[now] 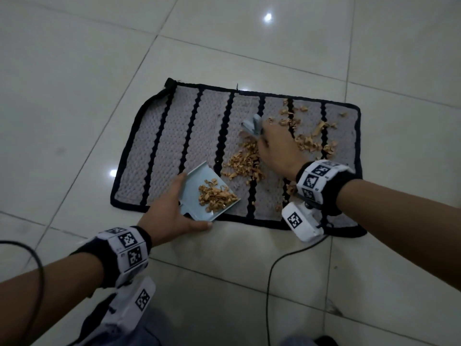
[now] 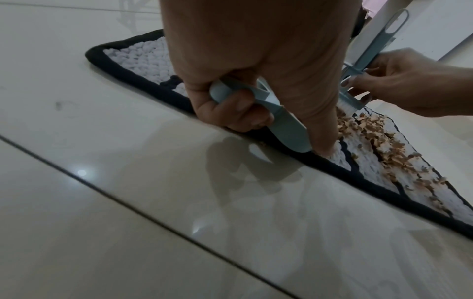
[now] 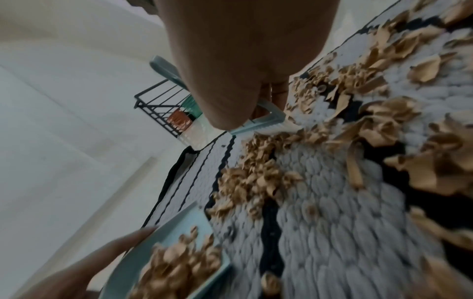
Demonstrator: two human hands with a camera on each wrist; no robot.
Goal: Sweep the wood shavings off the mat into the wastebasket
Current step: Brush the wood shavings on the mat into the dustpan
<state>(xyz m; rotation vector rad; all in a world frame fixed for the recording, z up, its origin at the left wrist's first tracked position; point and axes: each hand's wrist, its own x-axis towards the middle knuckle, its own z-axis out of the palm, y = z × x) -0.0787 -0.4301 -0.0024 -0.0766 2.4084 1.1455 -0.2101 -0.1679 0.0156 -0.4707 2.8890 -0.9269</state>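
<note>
Two heaps of wood shavings (image 1: pixel 243 162) on mat (image 1: pixel 174 136), one load in dustpan (image 1: pixel 199 193). Left hand (image 2: pixel 256 60) curled round pan handle. Right hand (image 3: pixel 240 60) apparently pinching brush (image 3: pixel 266 121); fingers blurred. Wastebasket (image 3: pixel 158 109) possibly far behind. Risk: tilted pan spilling onto floor (image 1: pixel 74 71).

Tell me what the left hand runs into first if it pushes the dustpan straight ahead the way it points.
Likely the heap of wood shavings on the mat, just beyond the lip of the dustpan that the left hand grips; the brush lies farther on.
</note>
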